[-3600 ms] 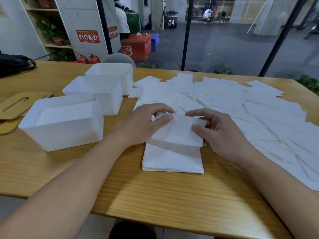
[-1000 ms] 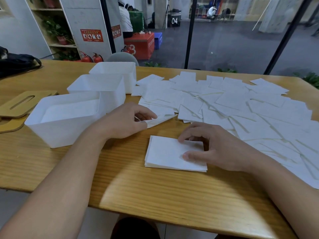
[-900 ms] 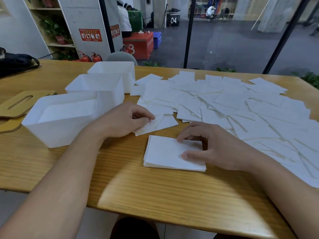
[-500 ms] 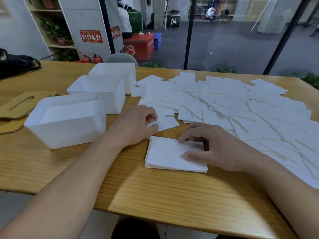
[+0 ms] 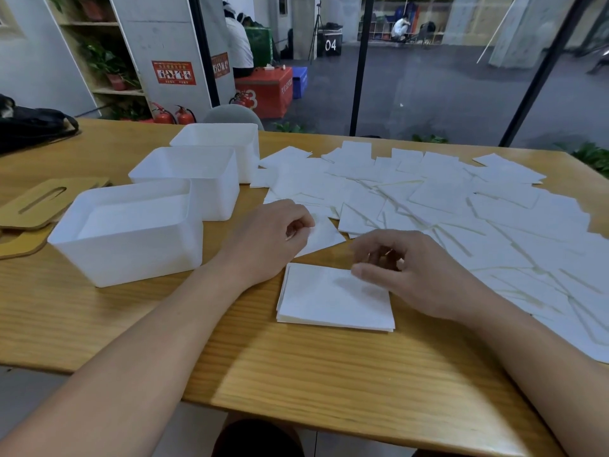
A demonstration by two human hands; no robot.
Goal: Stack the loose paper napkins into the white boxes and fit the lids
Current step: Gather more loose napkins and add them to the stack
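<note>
1. My left hand [image 5: 268, 240] has its fingers curled, pinching the near-left corner of a single napkin [image 5: 321, 235] that lies on the wooden table [image 5: 329, 374] just behind the stack.
2. My right hand [image 5: 412, 275] hovers over the far right corner of the napkin stack [image 5: 333, 298]; its fingers are loosely bent and hold nothing, and the thumb reaches out over the top sheet. I cannot tell whether the thumb tip touches the paper, as it is blurred.
3. The stack sits squared up on the table in front of me, between my two forearms.
4. The loose napkins [image 5: 461, 206] are spread overlapping across the right and far part of the table, from just beyond my hands out to the right edge.
5. Three white boxes stand in a diagonal row on the left, all open: the nearest box [image 5: 131, 249] beside my left forearm, showing a white layer inside; the middle box [image 5: 201, 179] touching its far corner; the far box [image 5: 227, 143] behind that.
6. Tan slotted lids [image 5: 36, 206] lie flat at the left edge, beside the nearest box.
7. A black bag [image 5: 33, 127] rests at the far left of the table.
</note>
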